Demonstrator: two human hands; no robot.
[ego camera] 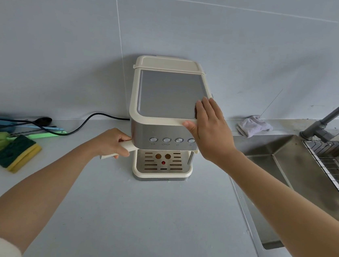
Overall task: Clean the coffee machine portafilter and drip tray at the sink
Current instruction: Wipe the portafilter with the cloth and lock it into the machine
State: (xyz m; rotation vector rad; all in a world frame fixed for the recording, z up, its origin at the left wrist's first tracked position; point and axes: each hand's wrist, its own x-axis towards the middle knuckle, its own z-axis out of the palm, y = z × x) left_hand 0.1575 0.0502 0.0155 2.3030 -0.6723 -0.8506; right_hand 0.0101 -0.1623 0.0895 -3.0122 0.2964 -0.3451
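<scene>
A cream and steel coffee machine [168,94] stands on the grey counter against the wall. My left hand [111,140] is closed around the cream portafilter handle [127,145], which sticks out to the left from under the machine's front. The portafilter head is hidden beneath the machine body. My right hand [208,128] lies flat on the machine's top right front corner, fingers apart, thumb on the front rim. The drip tray [163,162] with its slotted steel grate sits in the machine's base. The steel sink [282,168] is to the right.
A green and yellow sponge [16,153], green cloths and several utensils [17,123] lie at the left. A black power cord [93,119] runs leftward from the machine. A grey rag [253,125] lies on the ledge behind the sink, beside the tap [335,113]. A wire rack [337,164] sits over the sink.
</scene>
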